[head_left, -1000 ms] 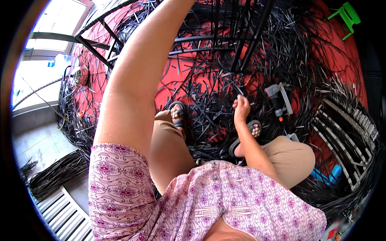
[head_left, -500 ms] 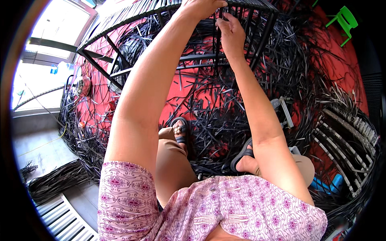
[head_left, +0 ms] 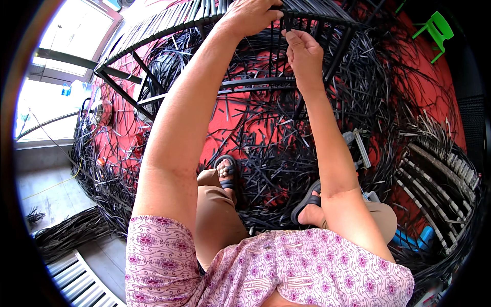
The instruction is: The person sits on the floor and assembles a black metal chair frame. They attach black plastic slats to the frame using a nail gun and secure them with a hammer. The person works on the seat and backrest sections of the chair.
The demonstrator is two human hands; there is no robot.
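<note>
right hand (head_left: 305,48) lowered slightly, left hand (head_left: 250,15) gripping frame (head_left: 317,10), fingertips hidden

Loose black strips (head_left: 266,169) and frame bars (head_left: 255,84) crowd the space below both hands.

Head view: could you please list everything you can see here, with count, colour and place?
woven frame: one, black metal with black strips, top centre, both hands at it
upright strip: one, black, between the two hands
loose strips: too many to count, black, all over the floor
floor mat: one, red, under the strips
small chair: one, green, top right
strip bundle: one, black, right
tool: one, grey, by the right arm
sandals: two, dark, on the feet
left hand: on the frame's rim
right hand: fingers pinching the strip
</note>
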